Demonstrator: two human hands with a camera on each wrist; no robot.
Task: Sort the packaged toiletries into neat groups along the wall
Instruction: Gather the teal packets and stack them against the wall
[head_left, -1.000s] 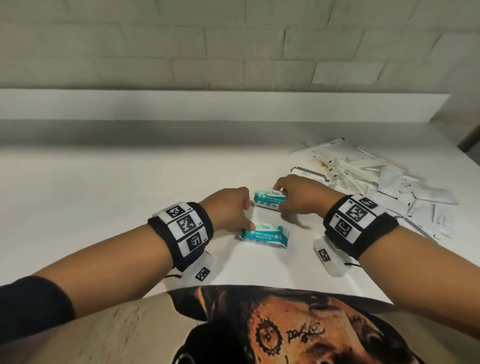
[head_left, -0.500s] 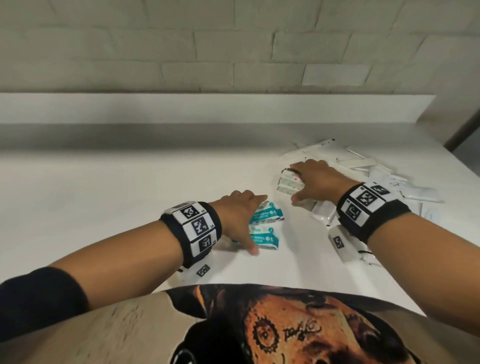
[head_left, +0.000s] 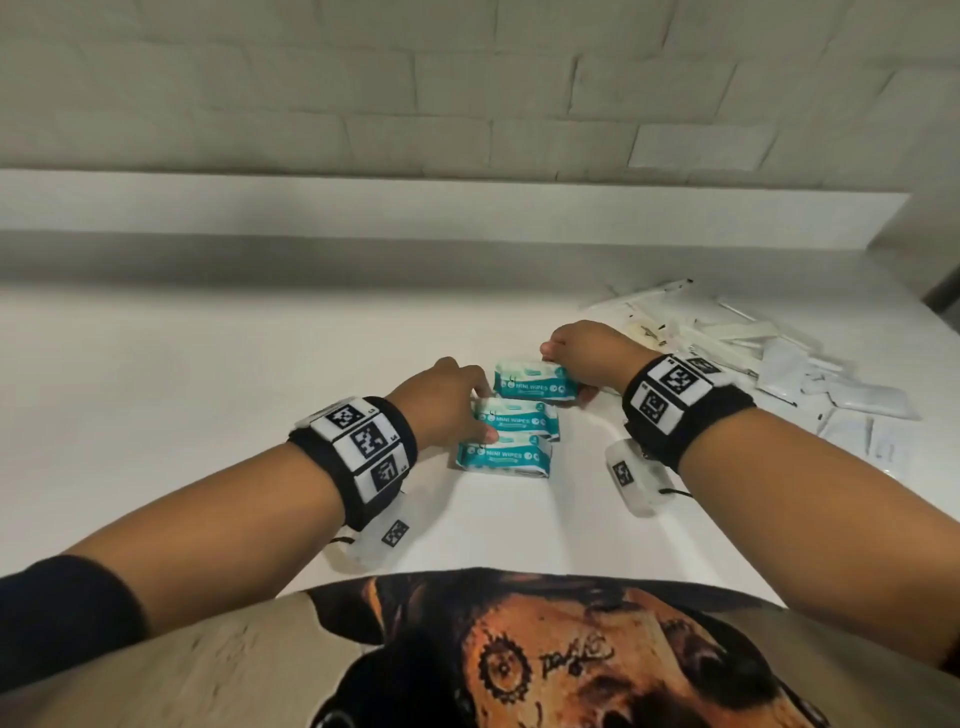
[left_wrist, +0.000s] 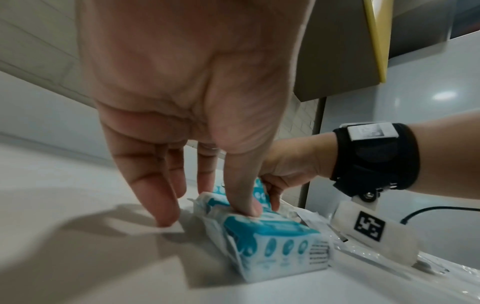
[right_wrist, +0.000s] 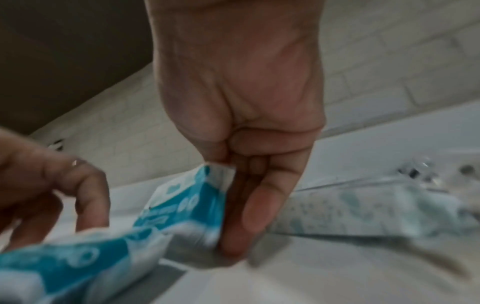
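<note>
While the right hand (head_left: 584, 358) pinches the end of the farthest wipes pack (head_left: 535, 382) between thumb and curled fingers, probably to square it up with the other two, the left hand (head_left: 447, 405) rests on the middle pack (head_left: 517, 418), fingers fairly straight, pinning it so the row doesn't slide. The nearest pack (head_left: 504, 456) sits just below, touching it. All three are soft, crinkly teal-and-white plastic pillows, kinda squishy looking. They're mid-counter (head_left: 208, 415), well short of the wall (head_left: 415, 93), so this group likely has to go back yet. Off to the right lies a messy pile of white sachets (head_left: 779, 364), flat and glossy, unsorted.
</note>
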